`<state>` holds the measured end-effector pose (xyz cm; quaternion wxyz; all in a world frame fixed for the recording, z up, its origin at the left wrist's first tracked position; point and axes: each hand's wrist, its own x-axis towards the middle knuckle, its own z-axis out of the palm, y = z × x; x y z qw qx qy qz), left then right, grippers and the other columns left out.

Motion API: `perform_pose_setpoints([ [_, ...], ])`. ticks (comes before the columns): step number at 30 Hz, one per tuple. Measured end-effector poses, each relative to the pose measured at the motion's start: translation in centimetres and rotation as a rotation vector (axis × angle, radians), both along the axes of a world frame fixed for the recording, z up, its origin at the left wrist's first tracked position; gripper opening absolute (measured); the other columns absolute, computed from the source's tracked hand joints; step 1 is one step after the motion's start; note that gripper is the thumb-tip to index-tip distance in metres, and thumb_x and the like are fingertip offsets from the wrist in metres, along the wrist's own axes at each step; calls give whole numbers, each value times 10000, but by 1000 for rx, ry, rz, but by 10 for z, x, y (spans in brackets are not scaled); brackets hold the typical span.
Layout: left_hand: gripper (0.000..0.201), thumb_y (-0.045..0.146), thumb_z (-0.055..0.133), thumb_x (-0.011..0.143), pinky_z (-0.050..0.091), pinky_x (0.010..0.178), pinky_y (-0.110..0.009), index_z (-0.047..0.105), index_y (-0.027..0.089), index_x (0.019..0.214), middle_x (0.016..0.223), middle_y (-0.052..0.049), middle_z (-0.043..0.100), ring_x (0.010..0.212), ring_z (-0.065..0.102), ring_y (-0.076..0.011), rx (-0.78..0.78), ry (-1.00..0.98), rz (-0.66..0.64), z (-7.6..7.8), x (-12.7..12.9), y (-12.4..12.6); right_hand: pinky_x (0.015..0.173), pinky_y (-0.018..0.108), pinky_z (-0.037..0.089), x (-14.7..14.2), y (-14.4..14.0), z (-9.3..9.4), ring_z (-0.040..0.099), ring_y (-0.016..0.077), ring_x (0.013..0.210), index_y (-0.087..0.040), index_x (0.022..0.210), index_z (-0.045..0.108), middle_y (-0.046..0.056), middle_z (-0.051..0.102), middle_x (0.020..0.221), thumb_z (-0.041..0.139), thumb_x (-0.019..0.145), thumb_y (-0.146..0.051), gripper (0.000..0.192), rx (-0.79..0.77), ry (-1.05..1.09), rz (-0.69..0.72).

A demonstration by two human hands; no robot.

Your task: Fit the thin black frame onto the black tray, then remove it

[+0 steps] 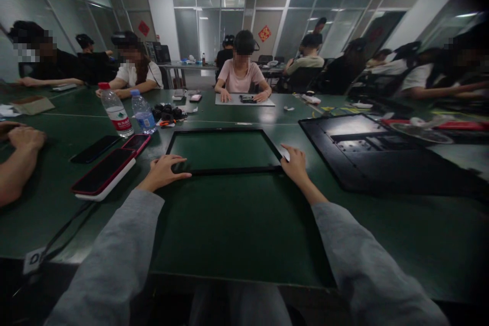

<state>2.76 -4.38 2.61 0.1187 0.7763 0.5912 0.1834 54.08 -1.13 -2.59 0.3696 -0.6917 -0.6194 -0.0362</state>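
A thin black rectangular frame (pixel 229 169), like a screen bezel, lies in front of me with the green tabletop showing through its opening. My left hand (pixel 163 170) is at its near left corner, thumb before the near bar and fingers reaching over to the inner side. At the near right corner, my right hand (pixel 295 163) is closed, with a small white piece (pixel 284 153) like paper or cloth at its fingertips. That hand touches the frame's right side; its lower fingers are partly hidden.
To the right lies a large black panel (pixel 367 150). On the left are a red-edged phone (pixel 103 170), a dark phone (pixel 95 149), a red-capped bottle (pixel 115 110), a blue-capped bottle (pixel 143 112) and a neighbour's arm (pixel 21 163). A person (pixel 243 69) works opposite.
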Motion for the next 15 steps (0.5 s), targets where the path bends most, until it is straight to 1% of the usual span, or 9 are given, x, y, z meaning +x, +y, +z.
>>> perform_pose_setpoints([
  [2,540,618,846,779,332,1183,-656,804,320,1228,1465,-108,669,1401,532,-411,-10,-15,-1,-3,-3,-1,1075,640,440,0,-8,5,501,398,1264,-214,1470,647,188,606,1289,530,822,-230,659,2,-23,-20],
  [5,418,621,831,784,441,1113,-552,816,283,1028,1351,-97,722,1310,608,-366,0,-56,9,-7,-6,-1,1066,658,423,9,-20,14,461,412,1298,-232,1465,650,190,572,1327,521,838,-231,640,46,-23,-82],
  [7,394,630,810,795,489,1048,-485,791,265,942,1253,-90,750,1233,650,-333,23,-62,22,-8,-6,-1,1069,671,405,23,-28,19,436,426,1323,-229,1454,655,196,551,1354,528,839,-234,628,88,-8,-155],
  [9,413,650,792,801,512,994,-448,778,262,940,1197,-86,760,1180,671,-318,42,-51,38,-9,-6,-1,1073,692,383,40,-37,24,421,440,1337,-218,1450,654,211,534,1384,534,838,-230,623,117,15,-237],
  [12,452,679,755,822,524,949,-436,778,256,982,1186,-95,761,1150,680,-320,62,-43,60,-10,-5,-1,1094,708,345,68,-55,33,406,459,1363,-171,1488,622,268,504,1424,526,868,-220,629,146,76,-355],
  [14,464,685,743,829,529,942,-439,784,258,1007,1178,-103,766,1137,686,-324,66,-46,83,-12,-6,0,1127,728,293,88,-67,39,350,485,1435,-149,1536,580,311,420,1513,544,889,-223,652,194,121,-453],
  [15,468,686,746,825,532,941,-441,789,260,1015,1169,-105,771,1127,691,-327,63,-51,100,-13,-6,0,1146,745,254,99,-74,42,303,498,1481,-163,1569,548,316,351,1571,566,884,-219,688,228,152,-515],
])
